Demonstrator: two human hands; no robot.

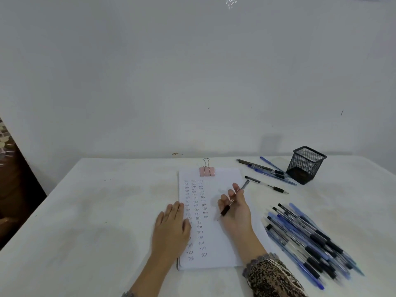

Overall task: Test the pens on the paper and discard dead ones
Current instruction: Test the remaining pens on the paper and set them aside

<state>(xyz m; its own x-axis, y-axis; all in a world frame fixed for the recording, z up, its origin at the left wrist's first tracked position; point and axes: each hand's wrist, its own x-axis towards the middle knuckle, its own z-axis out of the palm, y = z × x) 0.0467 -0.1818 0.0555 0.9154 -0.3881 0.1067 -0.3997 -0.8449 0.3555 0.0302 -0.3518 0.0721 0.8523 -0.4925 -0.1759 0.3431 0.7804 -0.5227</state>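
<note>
White paper sheet (pixel 222 243): leftmost "Test" column partly hidden under left hand (pixel 171 228).
Left hand: flat, fingers straight, pressing sheet.
Right hand (pixel 235 211): pinching clear black-gripped pen (pixel 225 210); tip blurred.

hidden: paper (pixel 216 234) left column partly under left hand (pixel 171 228); cut off: sleeve (pixel 273 277) at bottom edge; blurred: pen (pixel 225 210) tip

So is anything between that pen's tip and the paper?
Nothing visible does. The pen in the right hand points its tip at a bare patch of the paper, right of the written columns; the left hand rests on the paper's left edge.
</note>
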